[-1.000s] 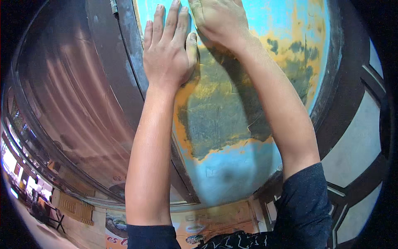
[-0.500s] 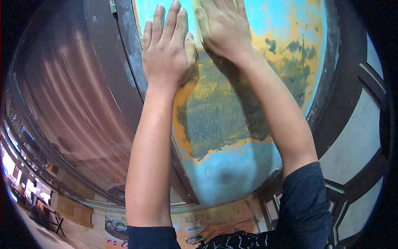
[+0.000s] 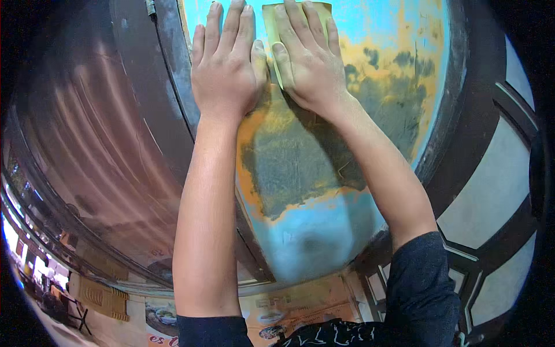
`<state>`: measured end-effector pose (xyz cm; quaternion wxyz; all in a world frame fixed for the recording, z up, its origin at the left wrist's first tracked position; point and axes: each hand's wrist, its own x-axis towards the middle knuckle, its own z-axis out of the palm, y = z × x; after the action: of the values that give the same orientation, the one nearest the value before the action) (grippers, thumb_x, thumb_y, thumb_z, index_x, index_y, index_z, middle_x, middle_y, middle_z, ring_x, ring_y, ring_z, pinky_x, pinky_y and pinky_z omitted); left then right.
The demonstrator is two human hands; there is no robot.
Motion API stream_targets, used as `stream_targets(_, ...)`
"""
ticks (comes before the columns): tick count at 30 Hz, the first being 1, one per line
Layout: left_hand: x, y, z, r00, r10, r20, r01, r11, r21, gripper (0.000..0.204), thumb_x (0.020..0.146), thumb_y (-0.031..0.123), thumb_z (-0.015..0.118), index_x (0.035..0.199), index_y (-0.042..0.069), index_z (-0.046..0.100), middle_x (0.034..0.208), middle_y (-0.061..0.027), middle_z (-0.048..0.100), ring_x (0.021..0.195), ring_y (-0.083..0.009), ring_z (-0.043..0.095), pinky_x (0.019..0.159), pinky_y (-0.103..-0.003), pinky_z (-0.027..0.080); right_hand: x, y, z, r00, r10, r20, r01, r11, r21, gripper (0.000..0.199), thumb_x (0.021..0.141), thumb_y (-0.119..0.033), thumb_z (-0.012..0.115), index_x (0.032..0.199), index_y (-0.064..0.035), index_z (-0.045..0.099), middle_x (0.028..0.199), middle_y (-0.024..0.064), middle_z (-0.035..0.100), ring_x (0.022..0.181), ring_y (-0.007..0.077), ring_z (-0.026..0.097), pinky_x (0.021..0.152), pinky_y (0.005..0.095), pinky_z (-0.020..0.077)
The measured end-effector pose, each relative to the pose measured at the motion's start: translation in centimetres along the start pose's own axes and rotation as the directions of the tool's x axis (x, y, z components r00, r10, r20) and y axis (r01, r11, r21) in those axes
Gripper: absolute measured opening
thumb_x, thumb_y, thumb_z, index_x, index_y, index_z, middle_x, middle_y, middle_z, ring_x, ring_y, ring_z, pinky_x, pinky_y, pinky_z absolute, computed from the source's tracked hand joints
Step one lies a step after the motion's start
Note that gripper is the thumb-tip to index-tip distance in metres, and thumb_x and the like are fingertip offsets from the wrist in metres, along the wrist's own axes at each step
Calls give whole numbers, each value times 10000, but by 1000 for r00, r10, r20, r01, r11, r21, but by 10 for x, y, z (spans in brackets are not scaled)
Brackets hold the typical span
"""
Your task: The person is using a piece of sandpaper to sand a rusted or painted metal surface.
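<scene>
A tall metal panel (image 3: 324, 243) stands in front of me, painted light blue, with worn patches of orange and bare grey in its middle. My right hand (image 3: 309, 58) presses a yellowish sheet of sandpaper (image 3: 277, 52) flat against the panel near its top. My left hand (image 3: 228, 63) lies flat beside it, fingers spread upward, palm on the panel's left part and touching the right hand's thumb side. Both forearms reach up from the lower edge.
A dark grey frame (image 3: 173, 87) with a thin black cable (image 3: 167, 69) borders the panel on the left. A brown corrugated shutter (image 3: 87, 144) lies further left. A dark frame with pale panes (image 3: 485, 191) stands at the right. A street with shops (image 3: 34, 277) shows at lower left.
My right hand has slid down the panel with the sandpaper, which now shows under its fingers. The left hand stays in place.
</scene>
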<state>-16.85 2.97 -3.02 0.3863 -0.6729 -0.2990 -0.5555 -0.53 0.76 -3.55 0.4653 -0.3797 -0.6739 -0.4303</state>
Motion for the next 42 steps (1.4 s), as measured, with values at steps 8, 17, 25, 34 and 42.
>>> stream_targets(8, 1, 9, 0, 1000, 14, -26, -13, 1000, 25, 562, 975, 258, 472, 1492, 45, 529, 1617, -109, 440, 1527, -321, 350, 1249, -479, 257, 71, 16, -8, 998, -26, -58, 25, 1000, -12, 625, 1084, -305, 285, 1585, 69, 286, 1680, 253, 228, 1570, 393, 188, 1289, 486, 96)
stream_targets(17, 1, 7, 6, 1000, 12, -6, -12, 1000, 11, 586, 972, 281, 451, 1502, 38, 516, 1628, -114, 424, 1536, -331, 331, 1251, -492, 245, 8, 29, 49, 915, -196, -354, 173, 980, -94, 613, 1065, -294, 383, 1567, 55, 350, 1660, 237, 293, 1557, 378, 240, 1276, 510, 117)
stream_targets(25, -7, -2, 16, 987, 77, -139, -62, 992, 109, 504, 976, 276, 539, 1462, 147, 582, 1618, -23, 438, 1522, -281, 355, 1232, -475, 288, 44, 12, 1, 990, -39, -135, 23, 993, -115, 513, 1054, -302, 415, 1473, -8, 448, 1532, 221, 419, 1449, 382, 359, 1210, 540, 195)
stream_targets(34, -7, 0, 13, 992, 65, -112, -58, 996, 67, 517, 1009, 277, 511, 1507, 143, 532, 1630, -12, 425, 1527, -282, 349, 1240, -482, 273, 35, 12, 9, 994, 93, -57, -91, 995, 42, 628, 1060, -284, 361, 1575, 71, 315, 1674, 248, 251, 1568, 383, 204, 1279, 506, 100)
stream_targets(42, -5, 0, 16, 984, 113, -137, -97, 988, 117, 506, 1015, 283, 500, 1500, 143, 537, 1634, -9, 419, 1520, -277, 363, 1244, -472, 265, 44, 13, -4, 993, -81, -80, 65, 980, -188, 609, 1071, -285, 340, 1571, 63, 328, 1666, 239, 274, 1554, 393, 227, 1280, 505, 113)
